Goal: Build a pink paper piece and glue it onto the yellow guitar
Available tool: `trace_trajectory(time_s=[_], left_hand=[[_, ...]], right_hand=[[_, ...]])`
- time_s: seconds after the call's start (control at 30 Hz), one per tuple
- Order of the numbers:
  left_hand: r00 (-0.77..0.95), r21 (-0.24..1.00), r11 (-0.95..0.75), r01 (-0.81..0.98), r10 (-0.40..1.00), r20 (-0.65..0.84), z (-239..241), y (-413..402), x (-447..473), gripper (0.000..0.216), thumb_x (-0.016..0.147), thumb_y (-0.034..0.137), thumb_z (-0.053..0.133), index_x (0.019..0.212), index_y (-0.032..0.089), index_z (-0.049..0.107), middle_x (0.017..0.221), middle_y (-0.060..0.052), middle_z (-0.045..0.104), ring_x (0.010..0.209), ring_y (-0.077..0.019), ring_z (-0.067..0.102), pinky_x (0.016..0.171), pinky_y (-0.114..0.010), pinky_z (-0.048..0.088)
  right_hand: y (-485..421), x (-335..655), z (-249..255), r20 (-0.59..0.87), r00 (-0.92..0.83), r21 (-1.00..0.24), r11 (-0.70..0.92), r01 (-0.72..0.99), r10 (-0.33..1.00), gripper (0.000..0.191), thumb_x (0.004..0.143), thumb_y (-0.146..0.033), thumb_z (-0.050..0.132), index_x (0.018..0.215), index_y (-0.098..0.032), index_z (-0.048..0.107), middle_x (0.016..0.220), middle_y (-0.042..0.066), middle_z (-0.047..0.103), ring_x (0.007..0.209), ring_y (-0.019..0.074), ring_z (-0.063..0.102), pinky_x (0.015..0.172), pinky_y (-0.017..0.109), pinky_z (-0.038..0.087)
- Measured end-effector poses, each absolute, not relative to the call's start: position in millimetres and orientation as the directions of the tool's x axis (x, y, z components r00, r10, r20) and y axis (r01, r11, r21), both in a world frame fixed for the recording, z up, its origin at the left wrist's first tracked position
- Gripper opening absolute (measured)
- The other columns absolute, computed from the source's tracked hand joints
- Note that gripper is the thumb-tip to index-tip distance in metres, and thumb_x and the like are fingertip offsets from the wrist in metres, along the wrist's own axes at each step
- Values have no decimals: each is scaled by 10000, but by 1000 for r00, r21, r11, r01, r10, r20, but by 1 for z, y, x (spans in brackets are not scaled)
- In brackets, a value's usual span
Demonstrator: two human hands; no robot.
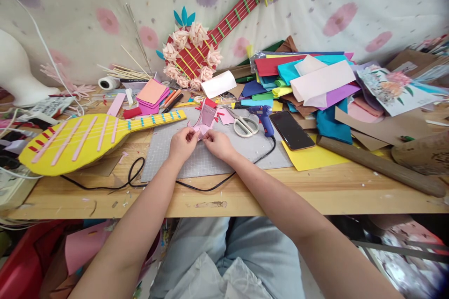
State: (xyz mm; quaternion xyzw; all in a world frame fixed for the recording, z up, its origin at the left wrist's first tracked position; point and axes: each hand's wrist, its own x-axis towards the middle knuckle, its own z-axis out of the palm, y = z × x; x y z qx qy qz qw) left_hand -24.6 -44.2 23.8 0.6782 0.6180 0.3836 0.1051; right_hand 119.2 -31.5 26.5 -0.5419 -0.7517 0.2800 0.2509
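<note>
Both my hands meet over the grey cutting mat [217,161] at the middle of the wooden table [315,191]. My left hand [182,142] and my right hand [219,142] pinch the near edge of a small pink foam piece [203,124], fingers closed on it from either side. The pink piece lies partly on the mat and reaches away from me. White-handled scissors [245,125] and a blue glue gun [264,119] lie just beyond my right hand.
A yellow paper guitar [84,138] lies at the left, a red one [206,42] leans on the flowered cloth behind. A black phone [291,130], a heap of coloured sheets [308,79], a wooden rod [379,166] and a black cable [196,187] crowd the table.
</note>
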Motion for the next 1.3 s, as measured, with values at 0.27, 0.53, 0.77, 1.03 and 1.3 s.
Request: trace_trajectory(time_s=[0.27, 0.53, 0.77, 1.03, 1.3], left_hand=[[80, 473, -283, 834, 911, 404, 19, -40, -26, 131, 775, 275, 496, 694, 179, 533, 671, -16, 560, 612, -127, 494, 587, -249, 362], [177, 332, -331, 883, 891, 418, 24, -43, -24, 145, 807, 235, 452, 676, 185, 491, 713, -40, 570, 685, -159, 522, 613, -269, 372], [178, 286, -318, 904, 887, 426, 22, -44, -23, 118, 810, 210, 447, 705, 187, 496, 757, -54, 594, 737, -177, 549, 637, -281, 381], [131, 324, -282, 903, 899, 419, 21, -44, -22, 124, 816, 227, 447, 709, 190, 496, 752, -55, 594, 726, -178, 552, 630, -284, 385], [137, 322, -284, 903, 901, 412, 21, -45, -21, 128, 818, 236, 445, 709, 190, 494, 744, -51, 591, 727, -176, 550, 642, -282, 387]], right_hand=[[-33, 118, 28, 70, -291, -665, 263, 700, 954, 175, 793, -285, 451, 786, -193, 600, 701, 5, 635, 603, 121, 509, 543, 217, 294], [-28, 116, 30, -26, -280, -702, 182, 689, 960, 181, 786, -275, 449, 781, -180, 603, 774, 19, 659, 656, 132, 547, 566, 220, 332], [-38, 113, 31, 190, -333, -433, 383, 816, 924, 212, 816, -234, 396, 888, -183, 589, 862, 73, 666, 784, 187, 589, 662, 265, 362], [-29, 115, 31, 32, -289, -616, 247, 748, 957, 203, 815, -296, 416, 802, -200, 594, 786, 29, 665, 691, 158, 566, 578, 241, 334], [-27, 115, 28, 2, -271, -696, 196, 691, 962, 182, 779, -281, 456, 773, -180, 607, 740, 22, 649, 647, 136, 537, 564, 226, 327]])
